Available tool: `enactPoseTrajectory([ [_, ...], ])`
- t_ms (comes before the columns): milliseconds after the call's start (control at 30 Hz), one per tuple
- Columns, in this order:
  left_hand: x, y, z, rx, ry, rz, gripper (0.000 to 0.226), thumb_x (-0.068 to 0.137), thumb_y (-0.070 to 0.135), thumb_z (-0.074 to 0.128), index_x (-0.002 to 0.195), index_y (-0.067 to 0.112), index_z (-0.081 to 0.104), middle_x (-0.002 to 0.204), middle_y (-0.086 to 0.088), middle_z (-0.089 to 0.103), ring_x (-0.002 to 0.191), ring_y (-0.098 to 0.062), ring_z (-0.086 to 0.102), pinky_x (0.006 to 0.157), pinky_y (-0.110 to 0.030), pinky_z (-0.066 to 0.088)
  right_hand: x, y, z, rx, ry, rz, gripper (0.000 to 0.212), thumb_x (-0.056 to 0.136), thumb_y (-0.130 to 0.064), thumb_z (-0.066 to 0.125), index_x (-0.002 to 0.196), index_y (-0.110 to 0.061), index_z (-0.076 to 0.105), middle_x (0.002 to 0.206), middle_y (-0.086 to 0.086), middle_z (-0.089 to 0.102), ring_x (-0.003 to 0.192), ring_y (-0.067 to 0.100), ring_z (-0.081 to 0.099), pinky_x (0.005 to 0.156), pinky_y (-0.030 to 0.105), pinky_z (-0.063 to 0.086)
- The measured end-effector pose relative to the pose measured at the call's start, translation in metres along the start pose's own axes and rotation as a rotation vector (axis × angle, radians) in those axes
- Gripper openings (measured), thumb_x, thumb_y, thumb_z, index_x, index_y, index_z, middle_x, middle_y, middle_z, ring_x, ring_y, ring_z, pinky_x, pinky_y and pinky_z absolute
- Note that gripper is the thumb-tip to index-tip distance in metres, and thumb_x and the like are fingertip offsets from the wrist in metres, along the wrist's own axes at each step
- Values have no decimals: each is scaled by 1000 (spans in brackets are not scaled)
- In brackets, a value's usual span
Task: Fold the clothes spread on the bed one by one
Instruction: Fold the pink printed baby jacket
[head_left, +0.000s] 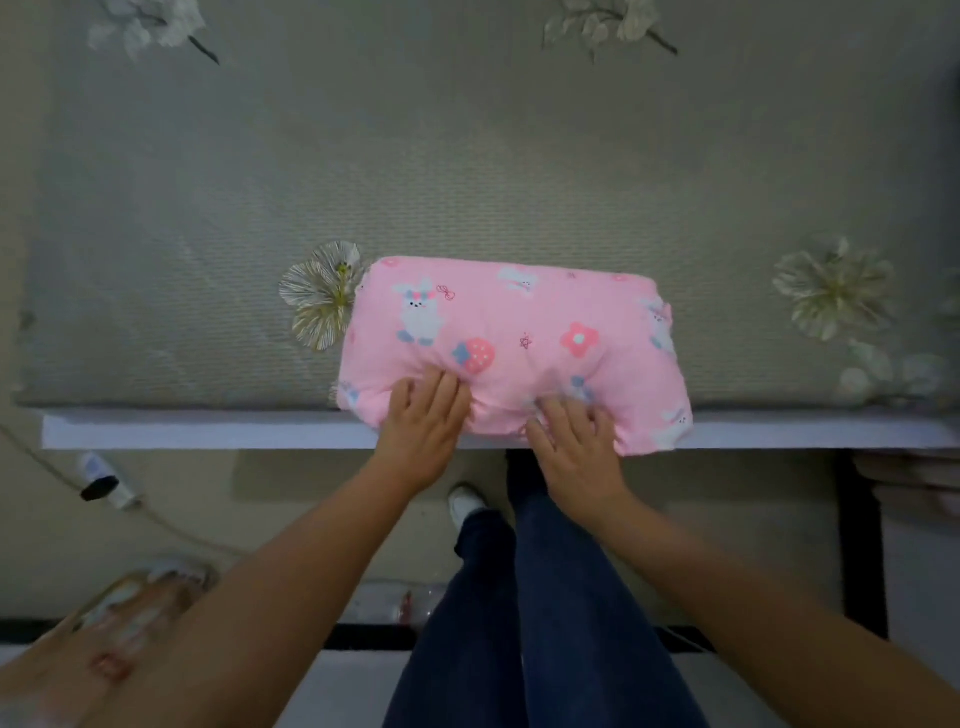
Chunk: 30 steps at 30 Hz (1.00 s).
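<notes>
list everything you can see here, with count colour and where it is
folded garment: one, pink with rabbit, strawberry and flower prints, at the near edge of the bed, slightly overhanging it
bed cover: one, grey-green with pale flower prints, across the upper frame
bed edge: one, white strip below the cover
cable: one, pale, on the floor at left
small bottle: one, whitish with a dark part, on the floor at left, blurred
sandal: one, patterned, floor at lower left, blurred
shoe: one, white, under the bed edge
trouser legs: two, dark blue, bottom centre
left hand: one, fingers pressing the garment's near edge
right hand: one, fingers pressing the garment's near edge
</notes>
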<state>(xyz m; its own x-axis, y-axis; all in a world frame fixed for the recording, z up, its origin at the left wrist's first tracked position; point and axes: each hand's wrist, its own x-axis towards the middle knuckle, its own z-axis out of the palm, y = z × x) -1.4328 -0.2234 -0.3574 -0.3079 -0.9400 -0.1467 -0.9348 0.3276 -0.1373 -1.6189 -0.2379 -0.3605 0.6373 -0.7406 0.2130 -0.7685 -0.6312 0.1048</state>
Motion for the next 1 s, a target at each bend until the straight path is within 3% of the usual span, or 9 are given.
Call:
enactPoseTrajectory([
  [100, 2, 3, 7, -46, -186, -59, 107, 27, 54, 84, 115, -1, 58, 112, -17, 65, 104, -32, 62, 76, -55, 50, 4, 6, 14, -70, -82, 60, 62, 61, -13, 66, 120, -21, 48, 116, 12, 64, 113, 30, 54, 85, 54, 46],
  [200, 12, 5, 12, -20, -269, -114, 126, 26, 63, 81, 126, 1, 37, 124, -16, 58, 113, -35, 55, 84, -57, 45, 16, 14, 26, -113, -381, 91, 97, 31, -29, 89, 122, -30, 57, 122, 8, 61, 113, 31, 58, 79, 64, 44],
  [333, 34, -1, 33, -84, -383, -114, 119, 75, 53, 63, 137, 3, -26, 147, -16, -23, 138, -39, -12, 107, -57, -8, 38, 29, 44, -104, -429, 78, 95, 31, -21, 90, 120, -32, 58, 125, 7, 60, 114, 30, 57, 79, 63, 44],
  [367, 41, -3, 37, -108, -395, -129, 113, 79, 51, 59, 138, 4, -25, 149, -15, -24, 138, -38, -16, 107, -55, -11, 44, 34, 49, -95, -403, 76, 91, 36, -14, 88, 120, -31, 59, 124, 8, 60, 113, 30, 58, 78, 63, 45],
  [500, 79, -12, 25, -172, -370, -154, 98, 74, 45, 67, 143, 1, 12, 149, -21, 16, 138, -35, 14, 112, -47, 8, 72, 58, 62, -57, -438, -11, 82, 38, -19, 84, 116, -31, 62, 119, 5, 64, 107, 25, 63, 74, 50, 52],
  [633, 109, -25, 9, -72, -210, -163, 105, 29, 50, 86, 115, -5, 59, 90, -17, 65, 77, -30, 63, 82, -45, 50, 91, 78, 72, 1, -333, -114, 41, 71, -14, 56, 108, -27, 69, 111, 9, 68, 95, 25, 67, 68, 45, 54],
  [767, 124, -26, 11, -65, -218, -208, 104, 18, 46, 88, 107, -4, 64, 85, -18, 66, 73, -32, 64, 73, -50, 53, 104, 88, 84, 25, -191, -124, 45, 77, -10, 38, 109, -20, 68, 108, 13, 69, 92, 29, 68, 66, 49, 53],
  [867, 131, -24, 14, -86, -282, -237, 109, 14, 47, 88, 106, -6, 65, 96, -22, 67, 86, -36, 66, 71, -54, 52, 114, 91, 98, 22, -76, -126, 35, 90, -4, 28, 116, -17, 48, 105, 11, 70, 92, 28, 68, 67, 50, 54],
  [1000, 143, -32, 23, -61, -220, -255, 92, 42, 27, 82, 119, -9, 47, 115, -31, 58, 106, -42, 58, 77, -64, 43, 137, 96, 106, 50, -38, -76, 42, 84, -5, 34, 94, -13, 74, 94, 7, 73, 86, 22, 70, 64, 44, 56],
])
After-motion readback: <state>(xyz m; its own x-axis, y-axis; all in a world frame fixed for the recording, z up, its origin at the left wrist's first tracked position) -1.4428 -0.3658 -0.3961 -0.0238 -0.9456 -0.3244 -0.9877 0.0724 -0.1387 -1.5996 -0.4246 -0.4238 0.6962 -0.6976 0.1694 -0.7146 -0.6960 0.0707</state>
